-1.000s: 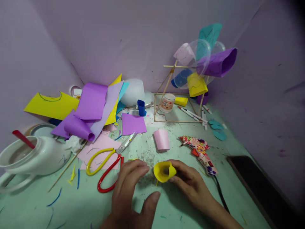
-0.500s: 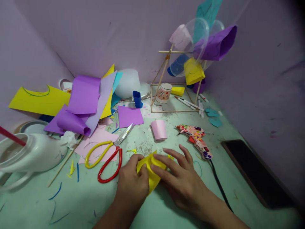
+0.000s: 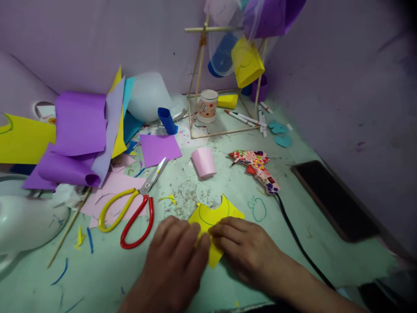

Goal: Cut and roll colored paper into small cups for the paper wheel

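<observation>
A small piece of yellow paper (image 3: 213, 214) with a green curved line and a notched far edge lies at the near middle of the table. My left hand (image 3: 174, 256) has its fingers bent over the paper's left side. From the right, my right hand (image 3: 249, 248) presses its bent fingers on the other side. My fingertips almost meet over the sheet, and both thumbs are partly hidden. Beyond the paper stands a pink paper cup shape (image 3: 203, 163). Scissors (image 3: 146, 189) with one yellow and one red handle lie open to the left.
A flowered glue gun (image 3: 256, 167) with a black cord and a phone (image 3: 335, 198) lie on the right. Behind stands a stick frame (image 3: 224, 131) carrying paper cups. Coloured paper sheets (image 3: 80, 124) and a white jug (image 3: 32, 221) crowd the left.
The yellow paper, bent up between my hands before, now lies flatter with its green line showing. My right fingers have come down onto it. The view has shifted right and down.
</observation>
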`<action>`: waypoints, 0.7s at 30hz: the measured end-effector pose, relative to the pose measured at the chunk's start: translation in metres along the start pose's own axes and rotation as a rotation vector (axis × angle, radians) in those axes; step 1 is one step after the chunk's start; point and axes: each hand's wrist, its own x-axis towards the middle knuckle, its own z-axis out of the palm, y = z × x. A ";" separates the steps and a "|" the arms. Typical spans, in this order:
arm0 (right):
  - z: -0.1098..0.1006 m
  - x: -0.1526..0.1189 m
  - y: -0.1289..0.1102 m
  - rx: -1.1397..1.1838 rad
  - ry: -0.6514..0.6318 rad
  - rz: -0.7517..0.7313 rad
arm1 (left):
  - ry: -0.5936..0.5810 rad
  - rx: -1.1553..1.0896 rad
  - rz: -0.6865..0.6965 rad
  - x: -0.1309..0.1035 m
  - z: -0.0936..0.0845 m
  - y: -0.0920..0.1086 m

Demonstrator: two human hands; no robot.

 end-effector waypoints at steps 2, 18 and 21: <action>0.000 -0.001 0.000 -0.011 -0.005 -0.012 | -0.149 -0.134 0.112 -0.006 -0.002 0.004; -0.013 -0.036 0.018 0.271 -0.033 -0.007 | -0.324 -0.383 0.117 -0.014 0.003 -0.004; -0.013 -0.038 0.020 0.272 -0.045 0.028 | -0.327 -0.370 0.130 -0.012 0.007 0.001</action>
